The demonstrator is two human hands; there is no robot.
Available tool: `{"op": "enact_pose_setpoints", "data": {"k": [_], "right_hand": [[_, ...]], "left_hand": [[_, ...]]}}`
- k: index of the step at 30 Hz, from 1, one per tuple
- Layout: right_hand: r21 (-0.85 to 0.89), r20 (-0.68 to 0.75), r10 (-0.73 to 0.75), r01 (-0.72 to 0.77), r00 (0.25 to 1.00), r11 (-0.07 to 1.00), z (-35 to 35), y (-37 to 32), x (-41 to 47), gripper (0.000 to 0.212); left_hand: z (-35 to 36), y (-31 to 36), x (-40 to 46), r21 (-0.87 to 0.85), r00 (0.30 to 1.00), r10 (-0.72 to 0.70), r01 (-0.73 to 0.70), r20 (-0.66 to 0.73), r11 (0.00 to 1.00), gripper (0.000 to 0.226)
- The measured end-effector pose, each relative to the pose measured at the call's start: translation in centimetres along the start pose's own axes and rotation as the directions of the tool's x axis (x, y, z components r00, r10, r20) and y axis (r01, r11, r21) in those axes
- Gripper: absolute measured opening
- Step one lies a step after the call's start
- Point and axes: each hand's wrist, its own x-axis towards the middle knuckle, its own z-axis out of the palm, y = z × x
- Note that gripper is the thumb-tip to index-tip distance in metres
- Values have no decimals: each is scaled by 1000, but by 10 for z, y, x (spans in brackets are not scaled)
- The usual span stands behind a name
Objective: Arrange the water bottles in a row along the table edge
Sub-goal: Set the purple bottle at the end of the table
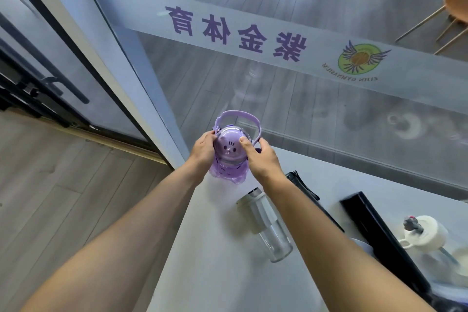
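Writing: mirrored purple Chinese characters and a winged round logo with reversed "ZIJIN GYMNASIUM" on the frosted glass band (253, 40).
Purple bottle: translucent purple cat-faced water bottle (229, 157) with looped strap, upright at the far corner of the white desk (215, 261).
Left hand (202, 149): fingers curled against the bottle's domed lid.
Right hand (262, 157): thumb on the lid, fingers wrapped round its far side.
Other bottles: clear glass bottle with grey cap (266, 228) lying on its side; cream lidded bottle (423, 233) at right.

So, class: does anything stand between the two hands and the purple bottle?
Nothing visible. The left hand and right hand already grip the purple bottle at its lid from either side; the clear bottle stands nearer, apart.
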Motion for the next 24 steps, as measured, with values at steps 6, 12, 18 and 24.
{"op": "enact_pose_setpoints", "data": {"k": [6,12,18,24], "right_hand": [[9,-13,-6,6,1000,1000,-5,-3,8,47],[11,-11,-14,14,1000,1000,-6,-3,12,52],[14,-7,3,-3,1000,1000,-11,4,12,69],[-94,-101,-9,-1,995,996,-51,28,-6,78]], "left_hand": [[6,4,8,5,1000,18,-18,12,1000,30],[7,4,12,3,1000,23,-23,13,1000,27],[0,-1,8,169,992,125,-125,6,978,25],[-12,-29,-38,327,970,226,-186,-87,927,35]]}}
